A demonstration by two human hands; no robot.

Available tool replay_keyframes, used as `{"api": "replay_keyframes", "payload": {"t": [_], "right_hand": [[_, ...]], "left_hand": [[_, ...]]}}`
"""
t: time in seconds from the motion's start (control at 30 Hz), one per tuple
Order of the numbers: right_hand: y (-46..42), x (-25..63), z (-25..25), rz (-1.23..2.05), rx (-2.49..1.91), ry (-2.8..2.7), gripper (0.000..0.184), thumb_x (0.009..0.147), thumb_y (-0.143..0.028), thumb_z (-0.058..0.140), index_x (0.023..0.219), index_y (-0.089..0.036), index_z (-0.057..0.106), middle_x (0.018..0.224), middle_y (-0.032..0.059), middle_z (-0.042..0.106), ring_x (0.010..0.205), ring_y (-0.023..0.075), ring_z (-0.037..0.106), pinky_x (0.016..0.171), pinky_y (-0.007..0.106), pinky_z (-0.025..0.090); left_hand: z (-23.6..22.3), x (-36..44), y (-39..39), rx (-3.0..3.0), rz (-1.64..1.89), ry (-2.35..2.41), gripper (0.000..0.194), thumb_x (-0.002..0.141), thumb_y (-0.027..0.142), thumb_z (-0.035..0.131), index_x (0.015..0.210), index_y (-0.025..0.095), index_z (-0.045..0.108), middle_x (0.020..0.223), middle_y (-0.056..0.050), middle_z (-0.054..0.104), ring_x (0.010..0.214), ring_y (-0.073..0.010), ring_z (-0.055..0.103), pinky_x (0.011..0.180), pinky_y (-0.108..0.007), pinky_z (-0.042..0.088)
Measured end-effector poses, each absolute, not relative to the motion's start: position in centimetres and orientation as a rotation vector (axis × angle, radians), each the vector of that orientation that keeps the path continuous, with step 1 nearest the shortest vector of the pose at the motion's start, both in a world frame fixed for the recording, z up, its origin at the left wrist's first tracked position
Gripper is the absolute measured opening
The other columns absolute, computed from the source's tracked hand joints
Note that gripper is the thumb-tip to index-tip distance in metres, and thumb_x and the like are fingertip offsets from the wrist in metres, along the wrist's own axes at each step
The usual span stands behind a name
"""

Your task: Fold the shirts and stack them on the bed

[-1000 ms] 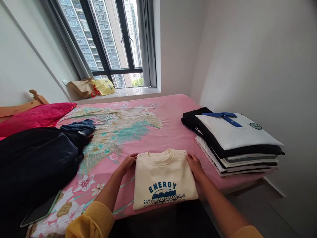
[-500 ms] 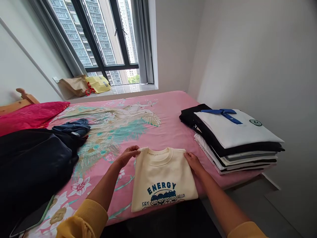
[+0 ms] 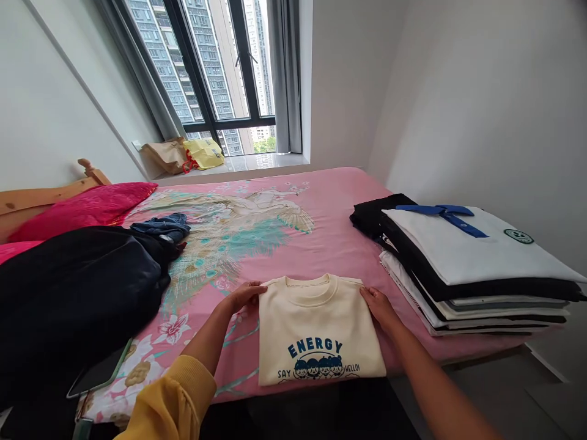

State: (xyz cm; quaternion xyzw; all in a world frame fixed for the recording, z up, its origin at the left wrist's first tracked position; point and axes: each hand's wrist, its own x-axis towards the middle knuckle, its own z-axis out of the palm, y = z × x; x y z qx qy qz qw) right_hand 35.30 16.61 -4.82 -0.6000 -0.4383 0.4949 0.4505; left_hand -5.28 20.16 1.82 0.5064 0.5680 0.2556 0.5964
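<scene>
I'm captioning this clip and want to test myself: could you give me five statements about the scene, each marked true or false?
1. The left hand and right hand are at the upper corners of the cream shirt. True.
2. The shirt's big ENERGY lettering is red. False: the lettering is blue.
3. The top garment on the folded pile is white with a blue collar. True.
4. The yellow bag lies on the pillow. False: the yellow bag lies on the windowsill.
5. Blue denim lies left of the cream shirt. True.
</scene>
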Motion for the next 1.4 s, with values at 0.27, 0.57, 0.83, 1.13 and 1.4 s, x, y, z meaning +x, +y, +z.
{"api": "replay_keyframes", "payload": {"t": [0.27, 0.57, 0.83, 1.13, 1.4], "right_hand": [[16.6, 35.6, -5.2, 1.216, -1.51, -1.071, 0.041, 0.073, -0.053, 0.058, 0.089, -0.016, 0.064, 0.085, 0.0076, 0.069, 0.072, 0.0197, 0.061, 0.062, 0.026, 0.046], [16.7, 35.8, -6.1, 1.212, -1.486, -1.094, 0.043, 0.073, -0.054, 0.058, 0.091, -0.016, 0.064, 0.096, 0.0096, 0.069, 0.077, 0.0212, 0.062, 0.062, 0.026, 0.047], [16.5, 35.7, -5.9, 1.225, -1.467, -1.078, 0.044, 0.073, -0.054, 0.058, 0.092, -0.015, 0.064, 0.091, 0.0087, 0.069, 0.075, 0.0206, 0.062, 0.063, 0.027, 0.048], [16.7, 35.7, -5.9, 1.246, -1.514, -1.072, 0.044, 0.071, -0.054, 0.062, 0.089, -0.015, 0.065, 0.086, 0.0088, 0.07, 0.071, 0.0195, 0.062, 0.057, 0.024, 0.046], [16.5, 35.3, -5.9, 1.282, -1.48, -1.054, 0.038, 0.073, -0.05, 0.061, 0.09, -0.016, 0.063, 0.083, 0.0071, 0.069, 0.068, 0.0183, 0.062, 0.057, 0.024, 0.047]], "left_hand": [[1.4, -5.2, 20.0, 1.154, 0.593, 1.365, 0.045, 0.055, 0.052, 0.076, 0.07, 0.017, 0.052, 0.052, 0.008, 0.046, 0.044, -0.0049, 0.039, 0.042, -0.017, 0.025], [1.7, -5.3, 17.8, 0.986, 0.499, 1.336, 0.057, 0.054, 0.047, 0.078, 0.1, 0.02, 0.057, 0.056, 0.004, 0.057, 0.043, -0.011, 0.052, 0.041, -0.021, 0.036], [0.6, -3.9, 15.7, 0.815, 0.699, 1.387, 0.052, 0.056, 0.054, 0.073, 0.09, 0.019, 0.054, 0.065, 0.002, 0.059, 0.049, -0.0102, 0.054, 0.043, -0.02, 0.038], [0.8, -3.4, 14.4, 0.744, 0.747, 1.455, 0.047, 0.055, 0.057, 0.075, 0.068, 0.017, 0.053, 0.046, 0.005, 0.049, 0.036, -0.0074, 0.042, 0.035, -0.019, 0.025], [0.0, -2.4, 13.1, 0.636, 0.904, 1.395, 0.034, 0.061, 0.042, 0.069, 0.08, 0.018, 0.057, 0.059, 0.002, 0.059, 0.048, -0.0116, 0.055, 0.041, -0.02, 0.039]]}}
